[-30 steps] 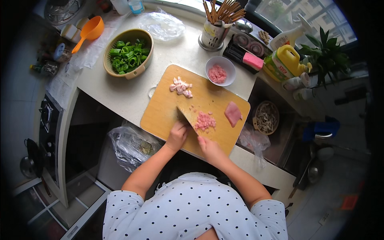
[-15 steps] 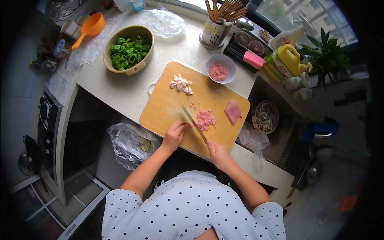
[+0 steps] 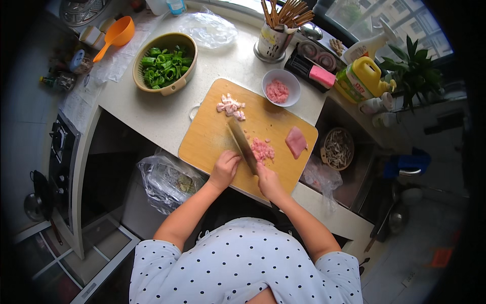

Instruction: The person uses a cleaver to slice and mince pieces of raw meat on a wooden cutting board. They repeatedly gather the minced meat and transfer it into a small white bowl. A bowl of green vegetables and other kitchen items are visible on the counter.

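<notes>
My right hand [image 3: 269,181] grips a kitchen knife with a broad blade [image 3: 243,144], tilted so its flat shows over the wooden cutting board [image 3: 202,134]. Just left of the blade, my left hand [image 3: 225,169] has its fingers curled together near the board's front edge; whatever they may hold is hidden. Beside the blade's right side lies a small heap of finely chopped pink meat [image 3: 262,150]. Pale, fatty meat pieces [image 3: 231,106] are on the board's far left part. A flat slab of pink meat [image 3: 295,142] rests toward its right edge.
Behind the board stands a white bowl [image 3: 293,95] of minced meat. A basket [image 3: 190,76] holds cut green peppers at the far left, beside a clear plastic bag [image 3: 207,29]. At right is a sink with a bowl of sliced mushrooms [image 3: 337,148]. A bag-lined bin [image 3: 169,185] sits below the counter.
The knife's blade has turned from nearly edge-on to showing its broad flat, and its tip has moved farther away. My right hand has shifted slightly up and left; my left fingers have drawn in.
</notes>
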`<state>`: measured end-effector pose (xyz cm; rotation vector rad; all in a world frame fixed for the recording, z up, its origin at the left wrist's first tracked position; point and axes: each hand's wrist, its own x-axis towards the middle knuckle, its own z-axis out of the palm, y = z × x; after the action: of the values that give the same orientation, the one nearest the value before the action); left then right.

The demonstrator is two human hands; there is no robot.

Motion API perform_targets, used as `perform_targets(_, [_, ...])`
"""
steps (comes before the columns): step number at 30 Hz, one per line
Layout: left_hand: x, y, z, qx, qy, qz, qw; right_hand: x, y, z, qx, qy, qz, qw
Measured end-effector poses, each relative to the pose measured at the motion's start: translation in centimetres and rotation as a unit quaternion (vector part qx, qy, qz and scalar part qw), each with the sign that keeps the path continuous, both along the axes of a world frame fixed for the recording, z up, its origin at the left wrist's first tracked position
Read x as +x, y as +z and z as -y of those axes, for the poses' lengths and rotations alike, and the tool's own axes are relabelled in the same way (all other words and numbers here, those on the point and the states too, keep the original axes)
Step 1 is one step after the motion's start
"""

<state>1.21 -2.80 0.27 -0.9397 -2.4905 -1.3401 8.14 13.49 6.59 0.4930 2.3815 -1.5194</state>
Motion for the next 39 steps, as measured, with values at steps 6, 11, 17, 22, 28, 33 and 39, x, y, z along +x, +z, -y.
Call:
perform_targets(6, [0.0, -0.3, 0.1, 0.006, -0.002, -0.022, 1.000, 2.9, 3.4, -1.6, 0.040, 0.060, 0.038, 0.997])
perform_targets(11, [0.0, -0.2, 0.1, -0.005, -0.004, -0.016, 1.000, 3.6, 4.1, -1.9, 0.046, 0.081, 0.079, 0.993])
perform_targets(17, [0.0, -0.3, 0.2, -0.004, -0.004, 0.010, 1.000, 2.6, 3.0, -1.3, 0.028, 0.082, 0.062, 0.994])
perform_targets(22, [0.1, 0.0, 0.1, 0.003, -0.003, -0.002, 1.000, -0.7, 0.2, 0.8, -0.008, 0.016, 0.015, 1.000])
perform_targets(28, [0.5, 0.7, 0.1, 0.017, 0.020, 0.058, 0.998, 2.0, 2.7, -3.8, -0.067, -0.046, 0.142, 0.987])
perform_targets(33, [0.6, 1.5, 0.1, 0.046, 0.107, 0.144, 0.983, 4.0, 3.8, -5.1, 0.078, -0.004, -0.103, 0.992])
perform_targets(39, [-1.6, 7.2, 1.6, 0.029, 0.114, 0.071, 0.990, 5.2, 4.4, -7.4, 0.317, 0.214, -0.146, 0.912])
